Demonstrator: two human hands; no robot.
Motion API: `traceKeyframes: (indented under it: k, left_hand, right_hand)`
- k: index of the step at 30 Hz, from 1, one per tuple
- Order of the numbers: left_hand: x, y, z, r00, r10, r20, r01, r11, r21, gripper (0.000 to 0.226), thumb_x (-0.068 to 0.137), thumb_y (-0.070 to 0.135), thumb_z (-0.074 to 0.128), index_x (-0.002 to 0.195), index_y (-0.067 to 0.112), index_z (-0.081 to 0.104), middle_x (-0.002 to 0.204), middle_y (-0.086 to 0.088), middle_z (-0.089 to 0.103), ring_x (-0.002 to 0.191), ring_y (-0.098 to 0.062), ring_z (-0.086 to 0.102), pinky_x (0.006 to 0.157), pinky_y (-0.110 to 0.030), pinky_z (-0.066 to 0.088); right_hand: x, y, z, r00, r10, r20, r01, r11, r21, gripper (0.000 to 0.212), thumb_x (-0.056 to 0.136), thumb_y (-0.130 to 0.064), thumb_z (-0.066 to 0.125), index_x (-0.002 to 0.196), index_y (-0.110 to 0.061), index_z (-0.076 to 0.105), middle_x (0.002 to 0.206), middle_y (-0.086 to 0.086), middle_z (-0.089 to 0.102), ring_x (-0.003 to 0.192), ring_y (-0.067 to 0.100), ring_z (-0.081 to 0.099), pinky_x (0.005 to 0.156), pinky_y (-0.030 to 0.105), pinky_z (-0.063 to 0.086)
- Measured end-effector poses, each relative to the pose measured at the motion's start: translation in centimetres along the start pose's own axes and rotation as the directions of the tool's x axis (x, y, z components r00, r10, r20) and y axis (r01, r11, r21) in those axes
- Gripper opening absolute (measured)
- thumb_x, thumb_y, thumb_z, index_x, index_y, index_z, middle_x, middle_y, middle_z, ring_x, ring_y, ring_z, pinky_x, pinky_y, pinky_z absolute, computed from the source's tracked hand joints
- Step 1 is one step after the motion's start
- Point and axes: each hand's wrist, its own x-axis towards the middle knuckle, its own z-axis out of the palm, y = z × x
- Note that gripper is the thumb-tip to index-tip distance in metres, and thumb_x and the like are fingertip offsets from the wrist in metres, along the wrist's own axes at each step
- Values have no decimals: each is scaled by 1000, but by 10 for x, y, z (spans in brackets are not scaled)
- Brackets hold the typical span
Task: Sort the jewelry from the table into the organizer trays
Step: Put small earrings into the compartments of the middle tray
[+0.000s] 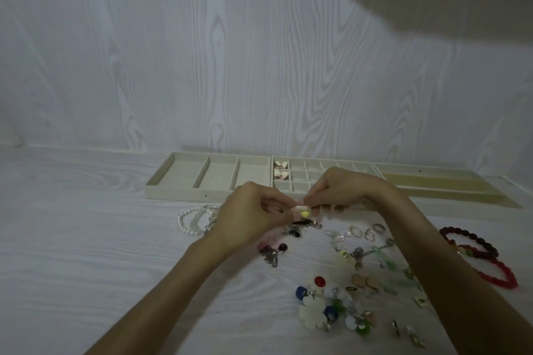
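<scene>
Pearls [189,222] in a white bracelet lie on the pale wood-grain table [86,253], just left of the left hand [248,216], with a clear bead bracelet [206,220] partly hidden behind that hand. Beyond it sits the left tray [207,174], three long compartments, nothing visible in them. The left hand has its fingers curled, pinching a small pink piece with a yellow spot [302,210] held above the table between both hands. Under the hands lies a dark tangle of small jewelry [274,251], too blurred to tell apart. Past the fingertips stands the middle tray [300,181] with many small cells; its two leftmost far cells hold pale heart-shaped pieces [281,168]. The right hand [346,187] is curled too, its fingertips meeting the same pink piece from the other side. Below the right wrist, silver rings [367,232] lie in a loose row. Nearer the person, beneath the right forearm, is a scatter of colourful earrings and charms [331,305]: blue, red and green beads, white flower shapes. Right of the right forearm lie two red bead bracelets [484,253], overlapping. Beyond the right wrist and further right sits the right tray [444,187], long channels with a yellowish lining.
</scene>
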Motion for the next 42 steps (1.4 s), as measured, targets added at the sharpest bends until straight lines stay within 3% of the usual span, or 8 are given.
traceKeyframes:
  k: [3,7,13,18,25,31,37,42]
  left_hand:
    - [19,4,-10,996,-40,-77,33,996,-87,11,72,35,80,80,27,76,69,10,73,71,-6,70,75,-35,58]
    - [50,16,-25,991,-113,-72,99,980,-170,14,80,25,74,89,14,75,70,4,72,62,3,65,61,-6,46]
    - [81,14,-28,994,-102,-42,89,969,-231,21,85,22,69,94,4,74,77,3,72,57,5,62,62,-4,48]
    - [79,4,-31,997,-61,38,67,983,-168,20,84,23,70,91,5,74,76,0,72,57,7,60,60,-5,46]
    - [87,-12,-37,994,-73,87,64,993,101,12,83,33,70,86,23,78,83,7,75,78,-7,67,85,-34,55]
    - [83,-32,-37,964,-209,165,106,869,483,34,84,37,67,117,34,63,118,13,61,110,-12,57,91,-30,45]
    - [84,-33,-39,947,-204,246,81,898,432,32,91,35,56,123,34,61,127,11,61,114,-14,58,99,-38,45]
    - [82,-32,-40,936,-204,286,68,904,422,35,87,38,63,122,34,62,125,13,62,111,-12,60,99,-36,45]
  right_hand:
    - [6,-1,-7,999,-10,-31,16,983,183,35,86,-41,62,77,-8,69,62,0,59,62,14,51,62,25,43]
    - [11,0,-8,986,-55,-160,145,759,635,26,86,-35,64,84,-11,74,72,-2,72,64,7,62,60,19,50]
    - [22,3,-3,934,-60,-352,317,593,740,16,85,-18,66,99,-14,73,93,3,74,77,5,67,70,13,54]
    - [25,1,2,894,-28,-447,345,680,647,19,83,-17,69,101,-9,71,88,9,74,69,7,67,61,12,52]
    - [35,3,11,819,-137,-557,343,895,284,9,83,-20,71,90,-14,71,70,1,73,57,5,67,54,17,52]
    - [44,16,17,805,-143,-575,278,948,154,11,77,-27,76,87,-22,75,75,-4,72,70,6,68,69,26,54]
    - [51,13,24,821,-200,-536,275,959,63,8,76,-29,77,83,-29,75,71,-11,68,63,2,57,59,17,42]
    - [62,6,26,879,-210,-429,202,977,-65,7,73,-31,79,79,-30,76,66,-8,63,61,5,52,60,24,41]
